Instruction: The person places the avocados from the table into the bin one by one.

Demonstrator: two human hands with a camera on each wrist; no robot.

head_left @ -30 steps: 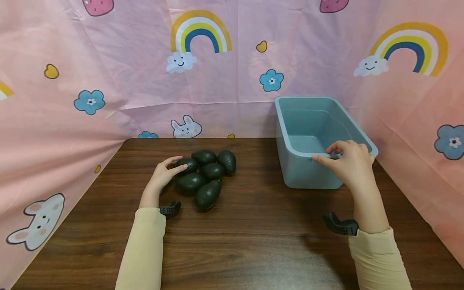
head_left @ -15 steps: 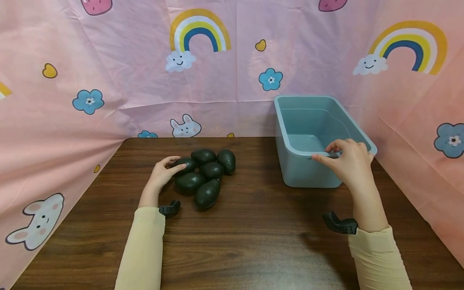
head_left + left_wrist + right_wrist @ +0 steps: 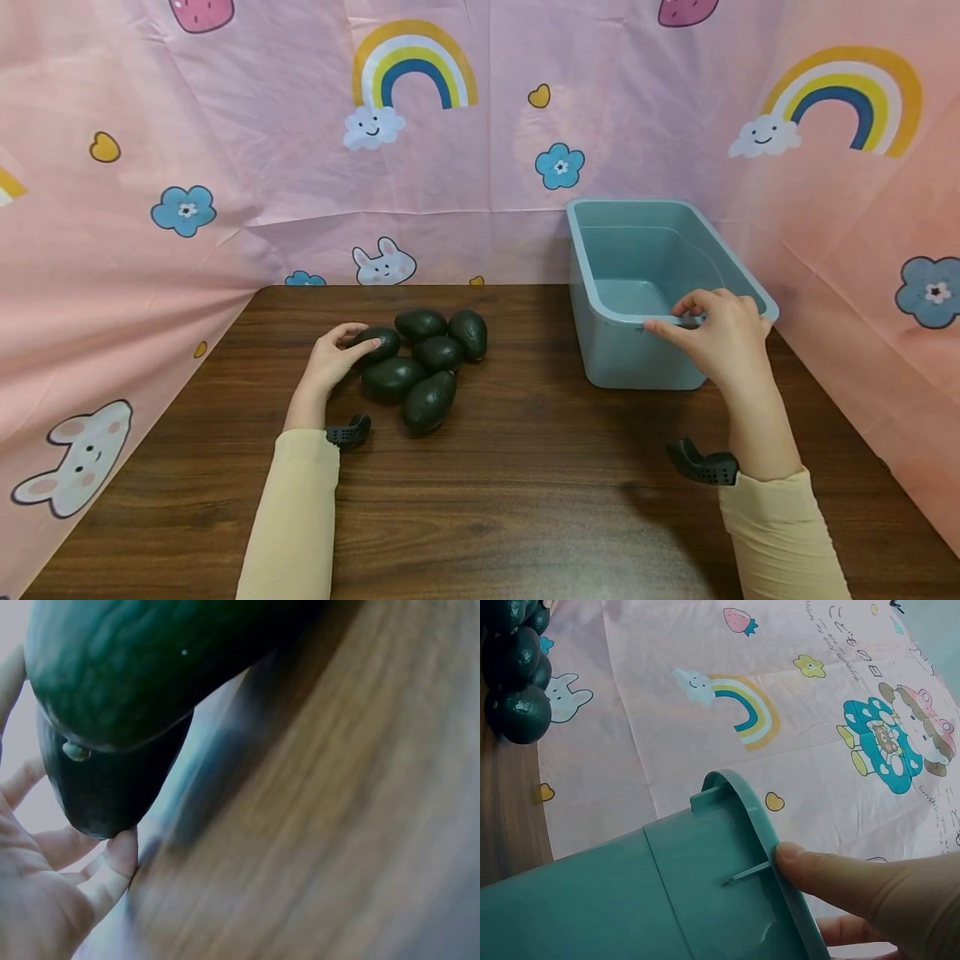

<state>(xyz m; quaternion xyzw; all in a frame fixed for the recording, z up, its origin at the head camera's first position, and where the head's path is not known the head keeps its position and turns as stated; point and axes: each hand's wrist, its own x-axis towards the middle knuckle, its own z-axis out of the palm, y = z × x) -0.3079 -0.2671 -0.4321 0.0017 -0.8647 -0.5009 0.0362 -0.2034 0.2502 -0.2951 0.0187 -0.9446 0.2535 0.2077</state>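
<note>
My left hand (image 3: pixel 328 362) grips a dark green avocado (image 3: pixel 386 340) at the left side of a group of several avocados (image 3: pixel 439 354) on the table. Its thumb lies on the near side and the fingers reach round the far side. In the left wrist view, this avocado (image 3: pixel 112 784) sits against the fingers, partly covered by a nearer avocado (image 3: pixel 150 667). With the thumb outside and fingers inside, my right hand (image 3: pixel 724 337) pinches the near rim of a blue-green plastic bin (image 3: pixel 645 358). The visible part of the bin's inside is bare.
The dark wooden table (image 3: pixel 487 500) carries the avocados on the left and the bin at the back right. A patterned pink cloth (image 3: pixel 480 150) hangs behind the table and along both sides. Black wrist mounts (image 3: pixel 703 463) jut inward from the sleeves.
The gripped avocado has shifted slightly left with my left hand, away from the one behind it. My right hand keeps hold of the bin rim, and the bin stays in place.
</note>
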